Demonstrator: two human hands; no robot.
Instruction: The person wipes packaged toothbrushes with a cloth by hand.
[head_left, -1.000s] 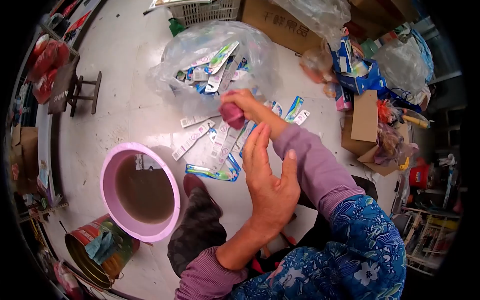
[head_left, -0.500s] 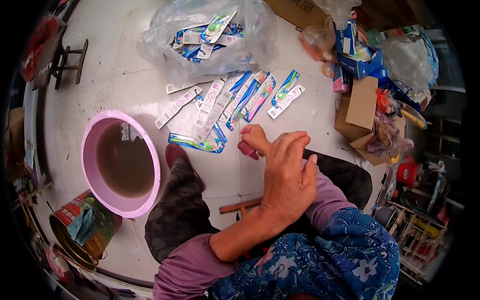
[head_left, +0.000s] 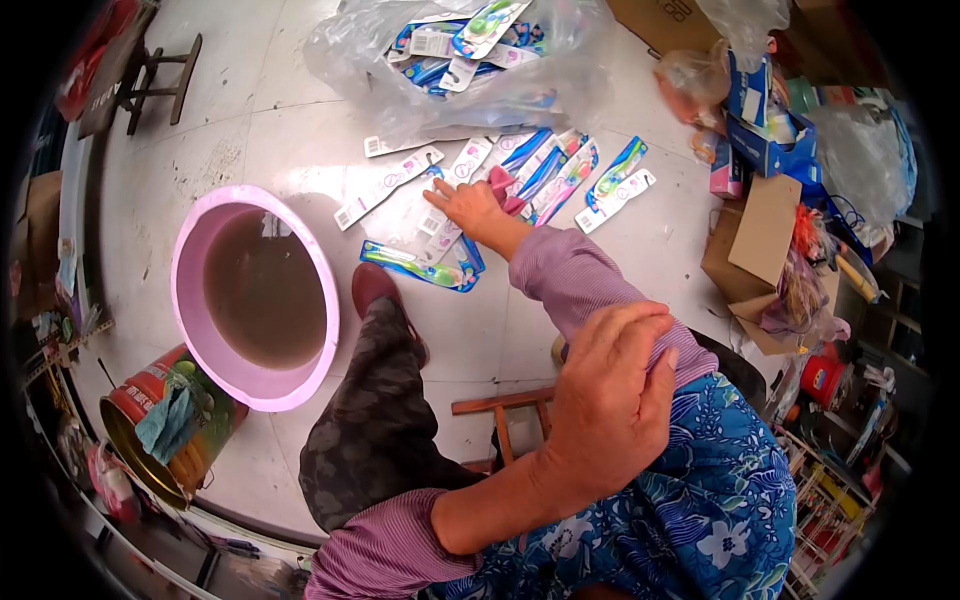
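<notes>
My right hand [head_left: 470, 207] reaches forward over packaged toothbrushes [head_left: 455, 160] spread on the floor. It has a pink cloth [head_left: 507, 192] bunched in it, while its thumb and fingertips touch or hover just above a white-backed package; contact is hard to tell. My left hand [head_left: 612, 400] is raised near my lap, back upward, fingers stretched and thumb apart, with nothing visible in it. A single toothbrush pack [head_left: 400, 262] lies nearest my shoe. Two more packs [head_left: 615, 185] lie to the right of the pile.
Behind the pile, a clear plastic bag [head_left: 350, 75] holds more toothbrush packs. A pink basin [head_left: 190, 320] of murky water stands left, beside a tin [head_left: 215, 425] with a teal rag. Cardboard boxes [head_left: 755, 225] and bags line the right side. A wooden stool [head_left: 480, 405] shows below.
My right hand has moved forward and left with the pink cloth, from near my left hand to the toothbrush packs. My left hand stays raised, slightly lower. The view has shifted.
</notes>
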